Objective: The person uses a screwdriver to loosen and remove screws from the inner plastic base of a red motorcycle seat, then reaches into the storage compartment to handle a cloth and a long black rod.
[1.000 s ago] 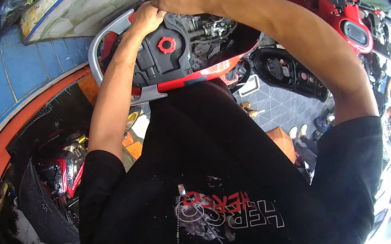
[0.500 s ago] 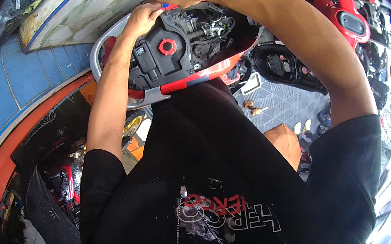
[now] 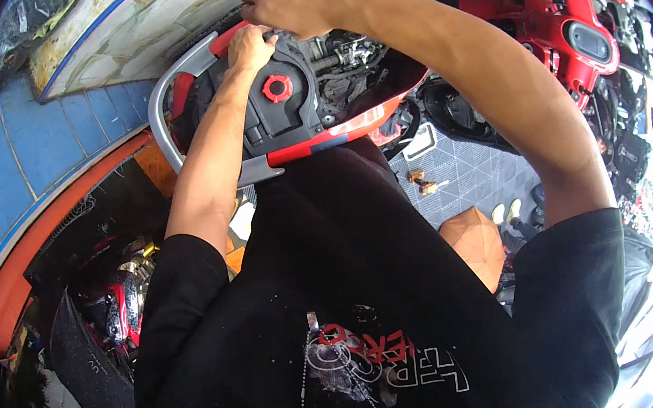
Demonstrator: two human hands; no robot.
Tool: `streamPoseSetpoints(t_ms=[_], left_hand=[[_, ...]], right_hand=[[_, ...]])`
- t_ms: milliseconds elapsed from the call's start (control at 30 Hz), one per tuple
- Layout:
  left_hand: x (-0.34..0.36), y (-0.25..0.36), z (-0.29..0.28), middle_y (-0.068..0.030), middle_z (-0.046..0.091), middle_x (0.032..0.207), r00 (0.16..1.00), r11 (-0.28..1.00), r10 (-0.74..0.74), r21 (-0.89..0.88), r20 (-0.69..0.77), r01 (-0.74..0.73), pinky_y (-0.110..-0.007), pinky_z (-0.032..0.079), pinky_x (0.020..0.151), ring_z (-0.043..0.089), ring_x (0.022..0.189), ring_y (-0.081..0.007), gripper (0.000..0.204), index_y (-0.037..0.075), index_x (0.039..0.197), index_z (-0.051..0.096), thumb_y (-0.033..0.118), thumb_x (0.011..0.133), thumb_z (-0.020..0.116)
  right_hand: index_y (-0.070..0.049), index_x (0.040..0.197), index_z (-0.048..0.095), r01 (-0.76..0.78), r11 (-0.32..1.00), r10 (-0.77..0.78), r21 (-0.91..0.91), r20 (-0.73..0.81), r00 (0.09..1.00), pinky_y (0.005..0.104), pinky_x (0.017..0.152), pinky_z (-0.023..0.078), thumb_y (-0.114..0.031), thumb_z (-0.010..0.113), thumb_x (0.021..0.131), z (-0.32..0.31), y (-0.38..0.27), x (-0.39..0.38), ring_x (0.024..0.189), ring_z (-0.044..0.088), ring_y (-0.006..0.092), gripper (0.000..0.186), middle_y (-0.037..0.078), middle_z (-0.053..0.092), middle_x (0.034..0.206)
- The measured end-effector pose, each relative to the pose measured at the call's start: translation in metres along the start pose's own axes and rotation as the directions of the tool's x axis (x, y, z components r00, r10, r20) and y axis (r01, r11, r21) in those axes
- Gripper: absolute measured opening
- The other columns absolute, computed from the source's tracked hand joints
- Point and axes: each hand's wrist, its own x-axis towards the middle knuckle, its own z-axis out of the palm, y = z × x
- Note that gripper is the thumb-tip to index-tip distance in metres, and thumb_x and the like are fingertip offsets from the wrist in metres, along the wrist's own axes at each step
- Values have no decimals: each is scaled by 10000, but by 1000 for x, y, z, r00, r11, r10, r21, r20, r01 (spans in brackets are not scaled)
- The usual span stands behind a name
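A red motor scooter (image 3: 377, 114) stands in front of me with its seat off, baring a black plastic cover (image 3: 259, 111) with a red round fuel cap (image 3: 276, 89). At the cover's far edge my left hand (image 3: 251, 49) is closed, thumb and fingers pinched around something dark and small that I cannot make out. Just beyond it, over the far red side panel, my right hand (image 3: 292, 6) hangs with curled fingers; what they hold, if anything, is hidden. Engine parts (image 3: 346, 61) show in the open bay beneath my right wrist. A grey grab rail (image 3: 163, 114) curves around the scooter's tail.
A stone-faced wall (image 3: 115, 43) and blue tiled ledge (image 3: 46, 147) lie beyond and to the left. The red front bodywork (image 3: 585, 37) is at the right. An orange-brown rounded object (image 3: 474, 245) and gold-coloured parts (image 3: 422, 182) are on the right-hand floor.
My left hand has shifted slightly right and nearer, staying at the cover's far edge. My right hand has come a little nearer too. A blue bit by the left fingertips no longer shows.
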Motion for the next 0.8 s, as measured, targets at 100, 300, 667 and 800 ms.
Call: streamPoseSetpoints(t_ms=[100, 300, 667, 800], left_hand=[[4, 10, 7, -153, 678, 1094, 995, 996, -87, 15, 48, 87, -448, 494, 916, 633, 1045, -333, 318, 154, 1114, 691, 298, 831, 692], [9, -28, 47, -208, 675, 1049, 958, 997, -68, 2, -277, 71, -483, 506, 873, 643, 993, -373, 425, 78, 1118, 644, 317, 774, 719], [9, -18, 40, -240, 671, 817, 951, 999, 46, 17, -307, -42, -506, 512, 780, 652, 850, -417, 262, 36, 810, 714, 290, 746, 713], [9, -31, 52, -207, 681, 980, 931, 998, 63, 36, -361, -54, -480, 496, 846, 635, 976, -374, 381, 65, 987, 693, 338, 724, 740]], right_hand=[[-26, 1143, 623, -210, 971, 223, -110, 124, 967, 434, 812, 561, -121, 757, 733, -3, -8, 6, 1017, 649, 380, 442, 219, 575, 1184], [3, 1153, 572, 106, 994, -104, 13, -114, 988, 450, 741, 568, -96, 686, 763, 14, 1, -7, 869, 682, 385, 419, 238, 612, 1085], [-91, 1018, 691, -251, 968, 251, 6, -52, 966, 432, 757, 574, -167, 720, 714, 6, -2, -16, 911, 692, 341, 315, 145, 703, 926], [-44, 886, 692, -185, 981, 192, 56, -175, 966, 421, 697, 579, -165, 717, 678, 3, -11, -17, 815, 696, 347, 241, 156, 687, 823]])
